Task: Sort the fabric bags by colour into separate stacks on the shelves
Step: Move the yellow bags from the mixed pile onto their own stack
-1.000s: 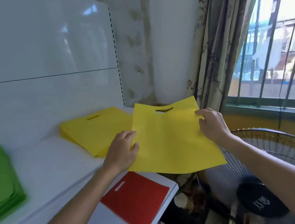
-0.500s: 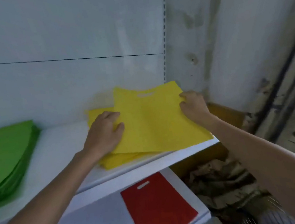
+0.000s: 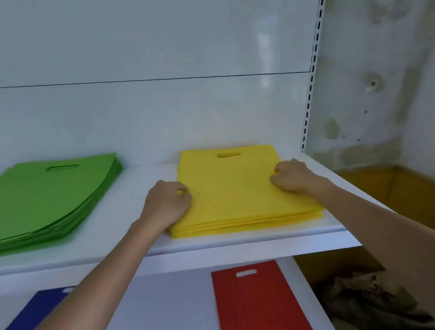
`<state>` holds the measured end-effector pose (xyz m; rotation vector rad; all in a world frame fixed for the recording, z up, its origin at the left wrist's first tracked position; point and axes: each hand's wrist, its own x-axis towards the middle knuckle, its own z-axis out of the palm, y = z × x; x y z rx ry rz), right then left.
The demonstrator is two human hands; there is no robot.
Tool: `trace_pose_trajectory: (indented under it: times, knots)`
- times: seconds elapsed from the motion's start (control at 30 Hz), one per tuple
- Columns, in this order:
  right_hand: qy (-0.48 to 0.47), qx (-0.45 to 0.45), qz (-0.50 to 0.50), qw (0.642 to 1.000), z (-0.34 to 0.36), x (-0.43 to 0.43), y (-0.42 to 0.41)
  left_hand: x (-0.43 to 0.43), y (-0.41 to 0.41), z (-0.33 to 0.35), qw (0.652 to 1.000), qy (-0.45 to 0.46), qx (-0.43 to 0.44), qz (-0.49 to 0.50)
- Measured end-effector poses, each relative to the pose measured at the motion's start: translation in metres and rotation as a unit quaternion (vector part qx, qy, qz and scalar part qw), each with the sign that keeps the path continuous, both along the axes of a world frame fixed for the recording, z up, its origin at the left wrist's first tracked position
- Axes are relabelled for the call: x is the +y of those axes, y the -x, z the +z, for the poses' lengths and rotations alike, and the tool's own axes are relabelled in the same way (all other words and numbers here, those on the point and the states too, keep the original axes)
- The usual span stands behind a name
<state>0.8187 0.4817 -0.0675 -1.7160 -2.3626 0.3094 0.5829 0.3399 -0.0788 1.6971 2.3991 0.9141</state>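
A stack of yellow fabric bags (image 3: 230,190) lies squared on the white upper shelf (image 3: 138,244), handle slots toward the back panel. My left hand (image 3: 168,204) grips the stack's left edge with curled fingers. My right hand (image 3: 293,176) grips the right edge the same way. A taller stack of green bags (image 3: 39,201) sits further left on the same shelf. On the lower shelf (image 3: 169,319) lie a red bag (image 3: 257,309) and, at the left, a dark blue bag (image 3: 25,322) partly hidden by my left forearm.
A white back panel rises behind the shelf, with a slotted upright (image 3: 314,53) at its right end. Right of the shelving stands an open cardboard box (image 3: 409,191) against a stained wall, with crumpled material (image 3: 367,299) below it.
The yellow bag I held in the air came down onto the yellow stack. Both hands slid to the stack's sides, and the bags now lie aligned. My view turned left toward the shelves.
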Motion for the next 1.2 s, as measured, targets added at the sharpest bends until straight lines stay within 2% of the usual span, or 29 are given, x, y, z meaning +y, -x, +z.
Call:
trace_pose_trajectory:
  times: [0.13, 0.2, 0.3, 0.4, 0.57, 0.77, 0.9, 1.2]
  knots:
    - [0.016, -0.014, 0.012, 1.0, 0.003, 0.005, -0.004, 0.0, 0.006, 0.005, 1.0, 0.0, -0.007, -0.016]
    - [-0.041, 0.0, 0.0, 0.999, 0.006, 0.002, -0.001, -0.001, 0.01, 0.007, 1.0, -0.011, -0.009, -0.005]
    - [-0.167, 0.09, 0.031, 0.981, 0.022, -0.009, 0.021, -0.01, 0.018, 0.014, 0.998, -0.051, -0.003, 0.026]
    - [-0.209, 0.18, 0.123, 0.953, 0.039, -0.031, 0.073, -0.04, 0.038, 0.026, 0.994, -0.087, 0.024, 0.064]
    - [-0.167, 0.266, 0.285, 0.906, 0.042, -0.098, 0.197, -0.133, 0.103, 0.04, 0.971, -0.121, 0.076, 0.192]
    - [-0.134, 0.282, 0.438, 0.843, 0.05, -0.2, 0.331, -0.26, 0.178, 0.039, 0.933, -0.136, 0.083, 0.324]
    - [-0.106, 0.29, 0.511, 0.802, 0.052, -0.271, 0.407, -0.329, 0.228, 0.036, 0.921, -0.116, 0.082, 0.362]
    - [-0.068, 0.299, 0.514, 0.801, 0.044, -0.362, 0.536, -0.437, 0.343, 0.038, 0.921, -0.079, 0.1, 0.368]
